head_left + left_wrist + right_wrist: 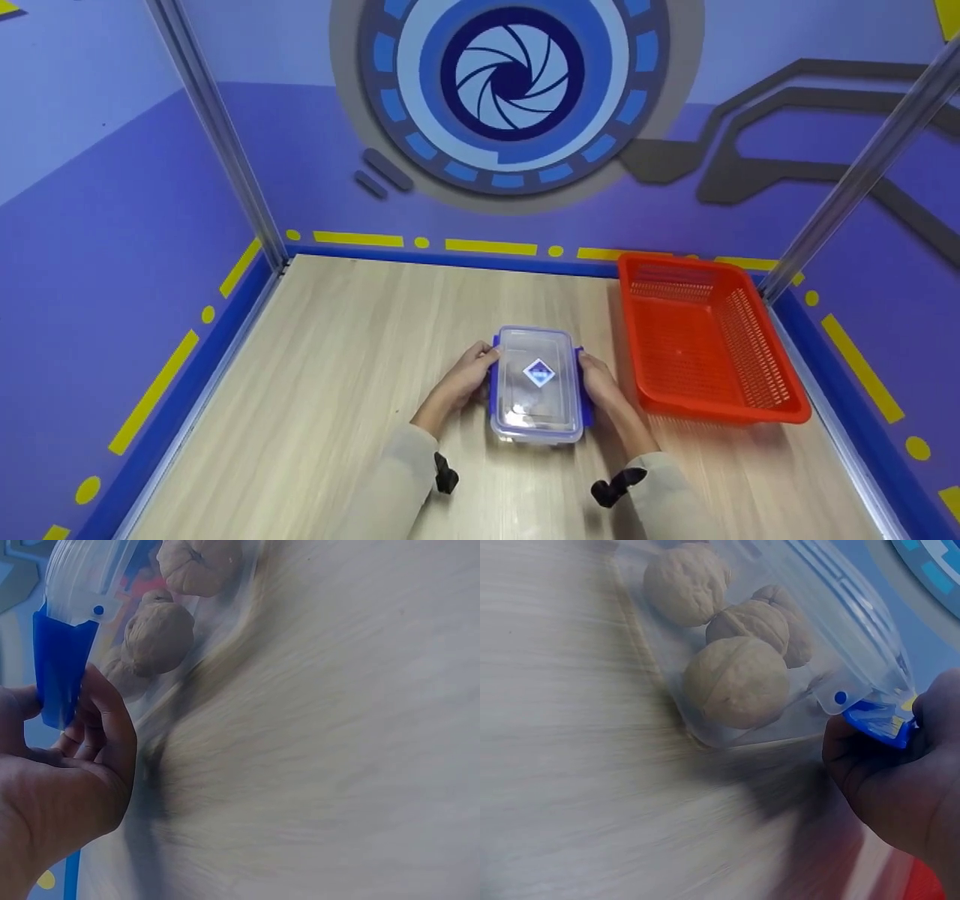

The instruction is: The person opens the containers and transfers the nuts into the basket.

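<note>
A clear plastic food container [534,409] with a blue-edged lid and a diamond-shaped sticker [538,373] sits between both hands, low over the wooden table. On its left side, my left hand [466,375] pinches a blue latch [61,667] between thumb and fingers; the flap sticks out from the lid. My right hand [606,386] grips the blue latch [881,724] on the opposite side. Through the clear walls several walnuts [739,682] show, lying on the container's bottom. The fingertips of the right hand are partly hidden behind its latch in the right wrist view.
A red plastic basket [637,352] with perforated sides stands to the right of the container, near the back wall. Wooden tabletop [352,337] spreads to the left. Blue printed panels [285,150] and metal posts [217,127] enclose the table at the back and sides.
</note>
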Available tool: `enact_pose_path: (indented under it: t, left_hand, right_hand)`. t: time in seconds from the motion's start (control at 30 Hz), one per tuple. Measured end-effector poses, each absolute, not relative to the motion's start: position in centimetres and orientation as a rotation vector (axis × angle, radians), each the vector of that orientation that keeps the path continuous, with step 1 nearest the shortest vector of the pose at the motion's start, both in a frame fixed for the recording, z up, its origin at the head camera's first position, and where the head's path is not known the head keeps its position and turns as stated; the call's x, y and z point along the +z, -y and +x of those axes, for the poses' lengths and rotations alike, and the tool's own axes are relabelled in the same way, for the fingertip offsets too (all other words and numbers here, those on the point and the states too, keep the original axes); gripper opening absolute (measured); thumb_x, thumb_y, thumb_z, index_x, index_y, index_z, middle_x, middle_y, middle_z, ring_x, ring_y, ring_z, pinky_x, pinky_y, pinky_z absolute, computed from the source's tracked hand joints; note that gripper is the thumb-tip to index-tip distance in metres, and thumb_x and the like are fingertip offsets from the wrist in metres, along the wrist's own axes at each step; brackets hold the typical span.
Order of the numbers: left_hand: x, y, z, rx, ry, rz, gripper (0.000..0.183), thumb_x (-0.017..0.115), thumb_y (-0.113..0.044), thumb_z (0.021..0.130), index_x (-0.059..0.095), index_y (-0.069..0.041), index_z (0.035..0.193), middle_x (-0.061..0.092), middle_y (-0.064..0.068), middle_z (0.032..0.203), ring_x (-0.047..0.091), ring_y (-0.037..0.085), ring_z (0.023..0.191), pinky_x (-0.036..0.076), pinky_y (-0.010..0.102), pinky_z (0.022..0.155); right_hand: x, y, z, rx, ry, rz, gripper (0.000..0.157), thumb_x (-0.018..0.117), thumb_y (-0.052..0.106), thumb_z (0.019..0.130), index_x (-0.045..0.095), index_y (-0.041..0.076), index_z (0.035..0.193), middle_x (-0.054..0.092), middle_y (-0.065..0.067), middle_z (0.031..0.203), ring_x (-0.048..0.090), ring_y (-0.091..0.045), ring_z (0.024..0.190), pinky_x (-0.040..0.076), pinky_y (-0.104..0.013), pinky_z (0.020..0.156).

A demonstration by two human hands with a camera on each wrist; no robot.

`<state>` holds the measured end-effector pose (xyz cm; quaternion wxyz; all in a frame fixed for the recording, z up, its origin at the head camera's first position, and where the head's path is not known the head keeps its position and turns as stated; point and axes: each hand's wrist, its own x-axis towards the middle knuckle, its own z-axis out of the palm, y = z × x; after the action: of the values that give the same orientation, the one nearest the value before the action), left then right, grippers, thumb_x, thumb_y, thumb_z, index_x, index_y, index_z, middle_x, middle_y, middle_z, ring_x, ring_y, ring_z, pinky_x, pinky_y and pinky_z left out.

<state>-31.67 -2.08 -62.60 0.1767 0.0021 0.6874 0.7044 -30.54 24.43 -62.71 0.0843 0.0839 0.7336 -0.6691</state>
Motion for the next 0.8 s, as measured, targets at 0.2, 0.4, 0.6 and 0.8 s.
enact_pose_path:
  t: [0.2,0.4,0.6,0.8]
  left_hand:
    - [-62.6,2.3,-31.7,2.006,-1.931,0.013,0.029,0.054,-0.034,0.111,0.055,-0.005,0.111,0.054,0.000,0.083,0.055,0.012,0.061,0.047,0.028,0.051]
    - [-62.6,2.1,-31.8,1.997,-1.927,0.010,0.027,0.056,-0.036,0.110,0.056,-0.009,0.109,0.056,0.001,0.086,0.060,0.012,0.064,0.050,0.029,0.053]
    - [-62.6,2.1,-31.8,2.011,-1.914,-0.001,0.028,0.057,-0.037,0.110,0.056,-0.008,0.108,0.055,-0.001,0.079,0.055,0.012,0.058,0.047,0.030,0.050]
    - [-62.7,2.3,-31.7,2.013,-1.909,0.001,0.029,0.057,-0.038,0.110,0.056,-0.009,0.108,0.052,-0.002,0.076,0.050,0.013,0.058,0.044,0.029,0.048]
  right_hand:
    - [-62.6,-24.4,-30.3,-2.019,-2.150,0.276,0.054,0.029,0.024,0.116,0.041,-0.013,0.154,0.051,-0.033,0.151,0.054,-0.035,0.129,0.038,-0.052,0.118]
    - [-62.6,-24.8,-30.2,-2.050,-2.141,0.296,0.051,0.032,0.022,0.116,0.044,-0.012,0.152,0.057,-0.029,0.144,0.059,-0.028,0.120,0.045,-0.042,0.108]
    - [-62.4,-25.2,-30.2,-2.053,-2.234,0.285,0.036,0.038,0.016,0.115,0.060,-0.012,0.122,0.062,-0.012,0.099,0.058,-0.018,0.090,0.049,-0.029,0.080]
    - [-62.1,-25.8,-30.1,-2.033,-2.289,0.263,0.028,0.045,0.016,0.114,0.059,-0.007,0.106,0.052,-0.006,0.086,0.050,-0.017,0.079,0.043,-0.029,0.070]
